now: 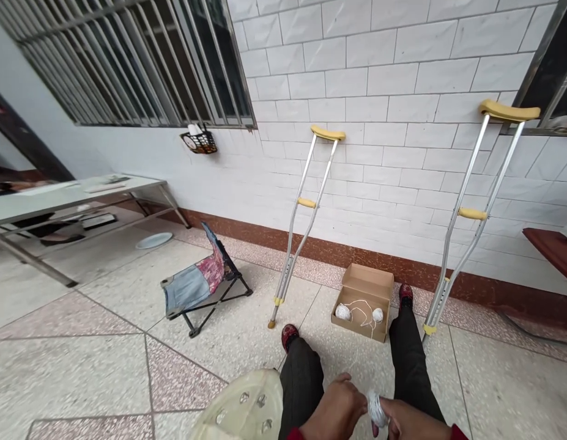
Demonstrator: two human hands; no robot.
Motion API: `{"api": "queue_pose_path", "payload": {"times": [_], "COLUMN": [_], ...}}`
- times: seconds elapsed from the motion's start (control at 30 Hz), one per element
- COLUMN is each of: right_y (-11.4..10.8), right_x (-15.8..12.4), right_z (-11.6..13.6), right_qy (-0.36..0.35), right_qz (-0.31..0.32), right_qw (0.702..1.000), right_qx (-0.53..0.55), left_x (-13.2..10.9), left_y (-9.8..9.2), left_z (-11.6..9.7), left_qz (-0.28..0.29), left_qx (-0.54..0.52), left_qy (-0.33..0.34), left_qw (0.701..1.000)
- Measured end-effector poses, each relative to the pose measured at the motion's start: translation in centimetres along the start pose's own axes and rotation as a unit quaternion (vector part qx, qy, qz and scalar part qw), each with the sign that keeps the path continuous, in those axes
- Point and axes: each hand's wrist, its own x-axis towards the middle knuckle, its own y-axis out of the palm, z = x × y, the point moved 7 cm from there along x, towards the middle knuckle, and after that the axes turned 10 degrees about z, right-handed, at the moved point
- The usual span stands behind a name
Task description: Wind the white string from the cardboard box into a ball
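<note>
My right hand (409,420) is closed around a small wound bundle of white yarn (377,409), low in the view between my knees. My left hand (337,406) is right beside it with the fingers curled, and the fingertips touch the bundle's left side. A thin strand of yarn runs up from my left hand toward an open cardboard box (359,330) on the floor. Inside the box lie two balls of white yarn, a larger one (342,311) at the left and a smaller one (377,315) at the right, with loose strands between them.
Two crutches, one (306,203) left of the box and another (472,214) to the right, lean on the tiled wall. A folding stool (191,290) stands left. Beside my left leg is a pale plastic stool (246,406). A long table (150,182) stands far left.
</note>
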Motion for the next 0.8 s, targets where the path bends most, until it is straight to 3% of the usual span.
{"api": "queue_pose_path", "payload": {"times": [0.1,0.17,0.37,0.47,0.57,0.63,0.7,0.8], "right_y": [-0.2,-0.1,1.0,0.4,-2.2,-4.6,-6.5,-6.7], "right_x": [-1.0,-1.8,-4.0,-4.3,-3.9,-3.4,-2.9,-2.2], "right_z": [-0.1,1.1,7.3,9.7,11.1,10.6,8.6,4.1], "right_qy": [0.043,0.039,-0.089,-0.138,-0.18,-0.173,-0.122,-0.008], "right_qz": [-0.013,0.013,0.094,0.077,0.012,-0.047,-0.107,-0.14], "right_qw": [0.999,0.995,0.958,0.947,0.949,0.959,0.973,0.989], "right_qx": [0.031,0.091,0.256,0.28,0.26,0.219,0.162,0.038], "left_x": [0.0,0.0,0.7,1.7,2.5,2.5,2.2,1.5], "left_y": [-1.3,-2.3,-5.7,-5.2,-2.5,-0.4,0.7,-0.1], "left_z": [-0.5,-0.9,-0.4,0.7,0.9,0.3,-0.7,-1.8], "left_qz": [-0.011,-0.02,-0.063,-0.08,-0.061,-0.029,-0.003,-0.012], "left_qx": [0.045,0.058,-0.002,-0.078,-0.131,-0.142,-0.128,-0.076], "left_qy": [0.024,0.047,0.056,0.012,-0.035,-0.047,-0.043,-0.009], "left_qw": [0.999,0.997,0.996,0.994,0.989,0.988,0.991,0.997]}}
